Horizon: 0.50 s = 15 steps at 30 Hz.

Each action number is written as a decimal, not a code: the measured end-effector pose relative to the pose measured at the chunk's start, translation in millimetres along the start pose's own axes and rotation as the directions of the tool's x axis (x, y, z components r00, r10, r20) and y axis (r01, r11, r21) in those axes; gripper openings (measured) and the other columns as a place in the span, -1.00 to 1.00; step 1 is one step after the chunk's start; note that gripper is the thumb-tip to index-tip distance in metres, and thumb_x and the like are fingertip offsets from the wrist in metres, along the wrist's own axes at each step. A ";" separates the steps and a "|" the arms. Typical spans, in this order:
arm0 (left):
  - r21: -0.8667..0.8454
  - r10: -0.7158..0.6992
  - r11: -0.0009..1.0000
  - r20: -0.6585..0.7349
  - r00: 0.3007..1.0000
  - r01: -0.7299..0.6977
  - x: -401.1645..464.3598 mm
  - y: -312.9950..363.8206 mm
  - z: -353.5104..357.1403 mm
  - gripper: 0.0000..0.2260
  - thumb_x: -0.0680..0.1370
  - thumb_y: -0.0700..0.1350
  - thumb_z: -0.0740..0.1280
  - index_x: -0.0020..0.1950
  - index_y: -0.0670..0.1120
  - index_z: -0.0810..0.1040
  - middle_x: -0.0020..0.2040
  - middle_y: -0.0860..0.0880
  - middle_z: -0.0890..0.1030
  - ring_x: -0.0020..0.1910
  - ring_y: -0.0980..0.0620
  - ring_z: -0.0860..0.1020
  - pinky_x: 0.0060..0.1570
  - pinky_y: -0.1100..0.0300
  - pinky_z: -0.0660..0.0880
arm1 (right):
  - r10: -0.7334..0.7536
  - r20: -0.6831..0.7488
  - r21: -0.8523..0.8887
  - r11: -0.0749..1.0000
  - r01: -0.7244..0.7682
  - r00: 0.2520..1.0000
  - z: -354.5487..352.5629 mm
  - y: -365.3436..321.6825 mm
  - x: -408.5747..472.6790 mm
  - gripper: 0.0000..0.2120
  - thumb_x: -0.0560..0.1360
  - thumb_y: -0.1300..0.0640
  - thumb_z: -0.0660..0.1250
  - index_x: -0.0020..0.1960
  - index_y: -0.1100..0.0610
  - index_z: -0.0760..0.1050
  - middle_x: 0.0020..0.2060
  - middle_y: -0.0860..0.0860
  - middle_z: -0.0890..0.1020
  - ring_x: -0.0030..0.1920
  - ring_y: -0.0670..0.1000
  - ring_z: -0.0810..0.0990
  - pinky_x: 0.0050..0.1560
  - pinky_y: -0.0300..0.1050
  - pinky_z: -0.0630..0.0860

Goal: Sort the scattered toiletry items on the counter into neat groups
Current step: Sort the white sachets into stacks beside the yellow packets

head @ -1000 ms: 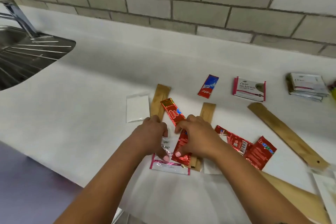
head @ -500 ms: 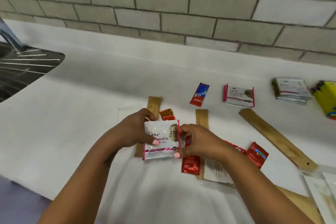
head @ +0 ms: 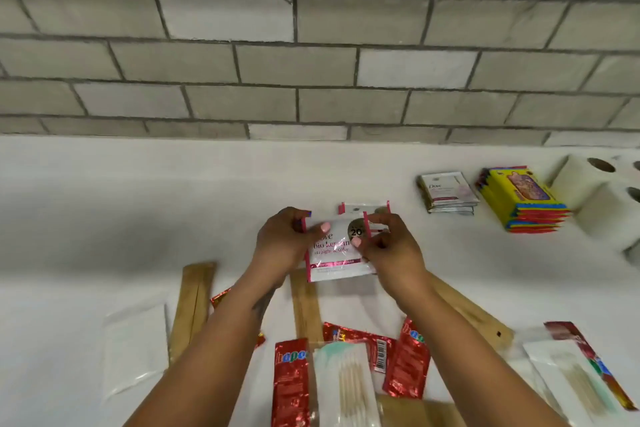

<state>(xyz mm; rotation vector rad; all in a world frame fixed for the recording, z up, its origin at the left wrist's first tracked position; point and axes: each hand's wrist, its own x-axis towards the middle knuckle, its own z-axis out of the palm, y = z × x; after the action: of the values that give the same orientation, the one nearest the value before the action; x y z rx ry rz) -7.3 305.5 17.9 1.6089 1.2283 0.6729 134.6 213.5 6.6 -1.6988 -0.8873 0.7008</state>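
The white counter [head: 121, 204] lies bare on the left and along the grey tile wall [head: 311, 62]. On the right stand a stack of white sachets [head: 448, 192], yellow packets [head: 521, 199] and white paper rolls [head: 602, 198]. Near the front edge, red foil sachets [head: 290, 381] and flat wooden sticks [head: 194, 302] crowd the surface.

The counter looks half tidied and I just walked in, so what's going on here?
A person is sorting toiletries. Both hands, left hand and right hand, pinch a Dove sachet by its edges, just in front of another one lying on the counter. A Dove stack and a yellow packet stack are already grouped at the right. Red sachets and wooden sticks lie unsorted nearer the person.
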 end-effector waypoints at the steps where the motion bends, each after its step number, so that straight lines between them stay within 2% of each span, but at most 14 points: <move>1: 0.009 0.011 1.000 -0.023 1.000 -0.011 10.9 3.6 12.1 -0.75 0.38 0.04 0.50 -0.09 -0.01 0.51 -0.15 -0.01 0.64 -0.18 0.02 0.62 -0.23 0.11 0.56 | 0.005 -0.036 -0.024 1.000 -0.006 0.999 -6.7 2.5 10.2 -0.72 0.44 0.15 0.41 0.08 -0.03 0.40 -0.19 0.01 0.63 -0.16 0.05 0.64 -0.17 -0.05 0.58; 3: 0.012 0.050 0.999 -0.056 0.997 -0.049 31.9 10.7 33.7 -0.76 0.40 -0.01 0.49 -0.06 -0.02 0.50 -0.18 0.03 0.59 -0.23 0.08 0.56 -0.30 0.30 0.45 | 0.023 -0.075 -0.017 1.000 -0.025 0.997 -17.8 7.8 31.4 -0.70 0.47 0.16 0.37 0.13 -0.06 0.37 -0.19 0.03 0.60 -0.19 0.03 0.62 -0.25 -0.11 0.59; 5: 0.047 0.096 0.995 -0.076 0.993 -0.092 53.5 16.7 52.3 -0.80 0.45 -0.08 0.44 0.02 -0.06 0.51 -0.13 -0.02 0.61 -0.22 0.06 0.53 -0.32 0.48 0.36 | 0.022 -0.103 -0.026 0.999 -0.025 0.994 -25.9 12.8 53.8 -0.69 0.51 0.19 0.32 0.18 -0.06 0.35 -0.24 0.00 0.56 -0.25 -0.06 0.57 -0.39 -0.36 0.47; 7: 0.135 0.124 0.985 -0.094 0.988 -0.111 74.2 20.6 66.4 -0.79 0.50 -0.14 0.38 0.12 -0.12 0.51 -0.01 -0.09 0.63 -0.15 0.08 0.49 -0.29 0.55 0.31 | -0.017 -0.125 -0.147 0.989 -0.001 0.992 -29.5 21.3 77.0 -0.67 0.53 0.17 0.29 0.25 -0.02 0.34 -0.27 -0.01 0.56 -0.25 -0.03 0.57 -0.36 -0.36 0.41; 10: 0.197 0.093 0.978 -0.099 0.991 -0.072 97.0 20.5 81.1 -0.73 0.54 -0.16 0.34 0.23 -0.13 0.45 0.09 -0.09 0.61 -0.08 0.09 0.50 -0.18 0.44 0.35 | 0.005 -0.108 -0.260 0.965 -0.033 0.994 -29.2 36.4 105.7 -0.64 0.53 0.18 0.25 0.29 -0.05 0.32 -0.27 -0.01 0.58 -0.18 0.06 0.61 -0.20 -0.12 0.51; 12: 0.255 0.084 0.965 -0.093 0.992 -0.058 105.7 15.1 88.8 -0.71 0.54 -0.16 0.34 0.24 -0.12 0.43 0.12 -0.08 0.60 -0.03 0.07 0.53 -0.14 0.37 0.40 | 0.024 -0.082 -0.337 0.940 -0.050 0.996 -28.5 46.5 116.9 -0.63 0.54 0.17 0.22 0.30 -0.09 0.32 -0.20 0.01 0.60 -0.13 0.08 0.61 -0.15 -0.13 0.46; 15: 0.341 0.106 0.938 -0.089 0.990 -0.070 112.8 2.8 96.9 -0.74 0.54 -0.14 0.33 0.22 -0.10 0.45 0.11 -0.07 0.59 -0.07 0.10 0.49 -0.15 0.34 0.42 | 0.029 -0.037 -0.408 0.912 -0.041 0.999 -28.7 59.0 124.0 -0.66 0.56 0.14 0.19 0.30 -0.12 0.37 -0.09 0.05 0.63 -0.05 0.08 0.60 -0.09 -0.19 0.40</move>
<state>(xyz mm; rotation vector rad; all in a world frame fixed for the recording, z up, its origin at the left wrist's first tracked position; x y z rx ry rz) 114.6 375.8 -30.2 1.9409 1.4140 0.6347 239.3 291.0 -45.4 -2.0945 -1.0370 0.5339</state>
